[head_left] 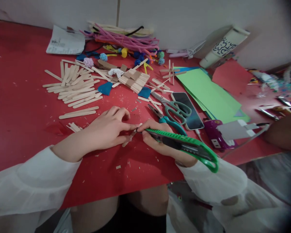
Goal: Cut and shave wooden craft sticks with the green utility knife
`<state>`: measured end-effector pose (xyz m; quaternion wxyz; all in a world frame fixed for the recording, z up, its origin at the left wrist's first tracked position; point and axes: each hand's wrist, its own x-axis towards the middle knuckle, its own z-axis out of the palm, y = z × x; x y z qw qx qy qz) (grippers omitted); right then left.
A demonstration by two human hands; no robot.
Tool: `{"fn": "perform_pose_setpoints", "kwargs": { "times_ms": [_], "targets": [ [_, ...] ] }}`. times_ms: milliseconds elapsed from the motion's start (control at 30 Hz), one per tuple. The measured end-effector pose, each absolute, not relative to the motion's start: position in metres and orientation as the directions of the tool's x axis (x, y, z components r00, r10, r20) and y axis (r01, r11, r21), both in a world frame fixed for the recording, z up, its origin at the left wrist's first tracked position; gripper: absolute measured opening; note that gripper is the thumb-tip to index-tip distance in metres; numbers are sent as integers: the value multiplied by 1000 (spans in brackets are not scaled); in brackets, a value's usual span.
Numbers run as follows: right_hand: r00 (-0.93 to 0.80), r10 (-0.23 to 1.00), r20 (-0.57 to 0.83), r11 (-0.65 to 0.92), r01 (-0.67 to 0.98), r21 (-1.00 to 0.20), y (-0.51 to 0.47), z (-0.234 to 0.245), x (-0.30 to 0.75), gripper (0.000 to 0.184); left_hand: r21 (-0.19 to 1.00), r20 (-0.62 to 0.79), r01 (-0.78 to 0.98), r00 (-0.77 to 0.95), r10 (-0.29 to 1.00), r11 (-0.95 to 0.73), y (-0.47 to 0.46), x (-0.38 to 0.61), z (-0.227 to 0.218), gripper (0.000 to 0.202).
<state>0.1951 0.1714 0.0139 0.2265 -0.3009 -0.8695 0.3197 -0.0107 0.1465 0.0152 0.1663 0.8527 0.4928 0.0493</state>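
A green utility knife (184, 142) is gripped in my right hand (157, 137), its tip pointing left at a small popsicle stick (127, 141). That stick lies slanted on the red tabletop. My left hand (106, 129) presses it down with thumb and index finger, the other fingers curled on the table. The blade's tip sits close to the stick between both hands; whether it cuts in is too small to tell. Tiny wood scraps (118, 167) are scattered in front of the hands. Thin cut strips (74, 127) lie beside my left wrist.
Loose popsicle sticks (75, 84) are piled at the left back. Behind my right hand lie scissors (177, 110), pliers (169, 121) and a phone (188, 110). Farther off are pink pipe cleaners (126, 38), green paper (208, 94) and a tumbler (224, 45). Another person's arm (283, 132) rests at right.
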Motion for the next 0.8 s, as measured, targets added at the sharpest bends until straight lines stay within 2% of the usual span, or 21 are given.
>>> {"fn": "perform_pose_setpoints", "kwargs": {
  "times_ms": [133, 233, 333, 467, 600, 700, 800],
  "targets": [
    [-754, 564, 337, 742, 282, -609, 173, 6, 192, 11, 345, -68, 812, 523, 850, -471, 147, -11, 14, 39],
    [-761, 540, 360, 757, 252, -604, 174, 3, 193, 11, 343, -77, 817, 516, 853, -463, 147, -11, 15, 39],
    [-742, 594, 311, 691, 271, -670, 172, 5, 194, 11, 340, -87, 819, 517, 851, -463, 147, -10, 15, 38],
    [-666, 723, 185, 517, 343, -784, 171, 6, 198, 9, 337, -77, 823, 508, 858, -457, 146, -10, 15, 35],
    [-486, 830, 275, 407, 188, -894, 177, -8, 202, 10, 326, -96, 833, 500, 861, -448, 146, -10, 15, 35],
    [-415, 845, 338, 447, 199, -872, 180, -13, 204, 11, 337, -92, 833, 493, 865, -439, 146, -10, 18, 42],
    [-405, 839, 363, 474, 217, -853, 180, -7, 204, 13, 405, -59, 837, 426, 903, -368, 144, -8, 24, 37]
  ]
}}
